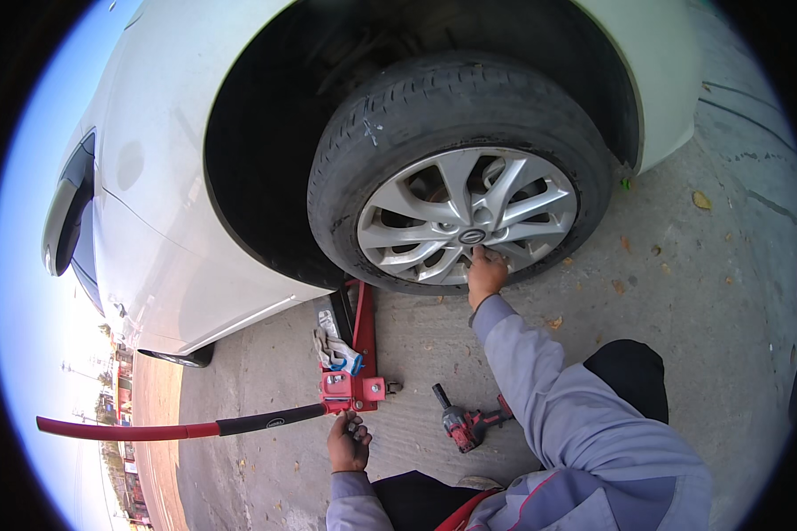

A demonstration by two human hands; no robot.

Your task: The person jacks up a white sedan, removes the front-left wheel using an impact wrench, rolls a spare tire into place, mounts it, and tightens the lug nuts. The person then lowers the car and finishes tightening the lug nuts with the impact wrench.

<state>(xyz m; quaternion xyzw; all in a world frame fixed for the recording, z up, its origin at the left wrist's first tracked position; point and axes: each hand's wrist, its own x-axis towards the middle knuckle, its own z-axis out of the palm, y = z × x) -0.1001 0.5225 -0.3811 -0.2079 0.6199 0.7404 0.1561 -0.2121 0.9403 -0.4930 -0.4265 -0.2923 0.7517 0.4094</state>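
The alloy wheel of a white car fills the upper middle, its tyre inside the dark wheel arch. My right hand reaches up to the wheel's hub, fingers pinched together just below the round centre cap; whatever the fingertips hold is hidden. My left hand is low in the middle, close to the red floor jack, with its fingers curled round small grey metal pieces that look like lug nuts. A red and black cordless impact wrench lies on the ground between my arms.
The jack reaches under the car, and its long red and black handle extends left. White and blue work gloves lie on the jack, beside small silver pieces. Concrete ground with scattered leaves spreads right of the wheel.
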